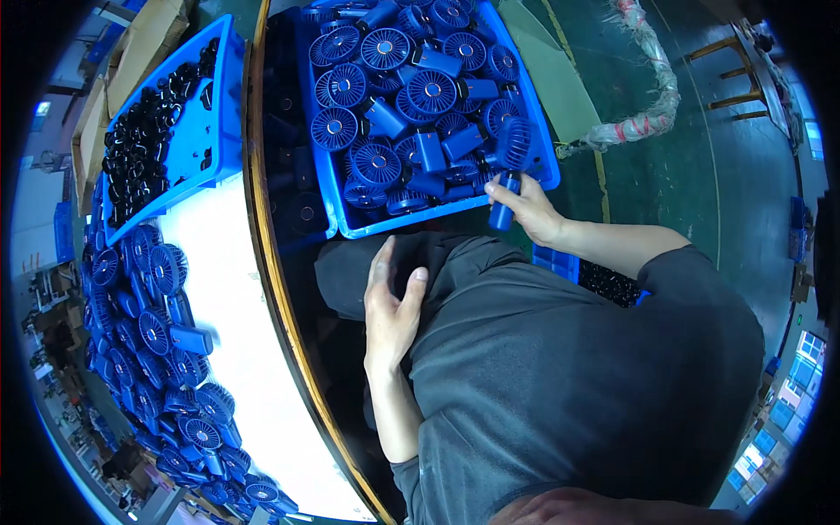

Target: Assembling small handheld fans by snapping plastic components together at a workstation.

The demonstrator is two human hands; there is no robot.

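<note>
My right hand point(528, 208) grips a dark blue handheld fan point(513, 144) by its handle, with the round caged head upward. The fan is at the near right corner of a big blue crate point(437, 220), which is heaped with similar handheld fans point(385, 122). My left hand point(393, 306) is raised over my lap, between the table edge and my body. Its thumb and fingers are apart, and nothing is in it.
On my left, a white tabletop point(236, 289) with a wooden edge point(289, 324) carries a long pile of fans point(157, 332). A blue tray point(229, 114) of small black parts point(144, 144) stands at its far end. Beyond the crate, a plastic-wrapped bundle point(661, 96) lies along the green floor.
</note>
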